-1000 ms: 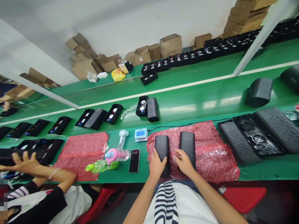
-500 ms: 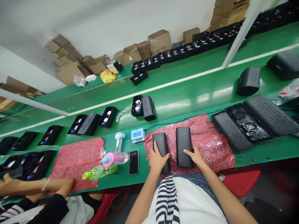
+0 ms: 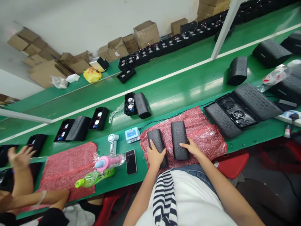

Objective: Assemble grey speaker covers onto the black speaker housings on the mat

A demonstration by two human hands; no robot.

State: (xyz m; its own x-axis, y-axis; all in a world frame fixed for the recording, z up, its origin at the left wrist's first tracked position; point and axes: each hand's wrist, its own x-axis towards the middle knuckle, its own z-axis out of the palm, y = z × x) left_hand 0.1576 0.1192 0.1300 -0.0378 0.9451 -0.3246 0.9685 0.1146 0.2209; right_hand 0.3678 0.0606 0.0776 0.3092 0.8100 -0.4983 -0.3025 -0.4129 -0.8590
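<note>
Two black speaker casings with a textured face lie side by side on red bubble wrap [image 3: 204, 127]. My left hand [image 3: 155, 156] is on the left speaker casing [image 3: 155, 135], fingers over its face and thumb at its right edge. My right hand [image 3: 193, 148] grips the right speaker casing [image 3: 178, 131] from its right side. Its thumb lies on top, and the other fingers are partly hidden at the edge. A narrow strip of wrap shows between the casings.
Left of the wrap are a blue-white device [image 3: 132, 135], a phone [image 3: 131, 161], a small fan [image 3: 113, 144], a pink-capped bottle [image 3: 110, 161] and a green bottle [image 3: 95, 178]. An opened speaker [image 3: 238, 114] lies right. A co-worker's raised hand [image 3: 21, 157] is far left.
The view has shifted, so the bench appears further left and slightly higher. Both my hands stay on the casings. At the left, a co-worker's hand has risen with fingers spread.
</note>
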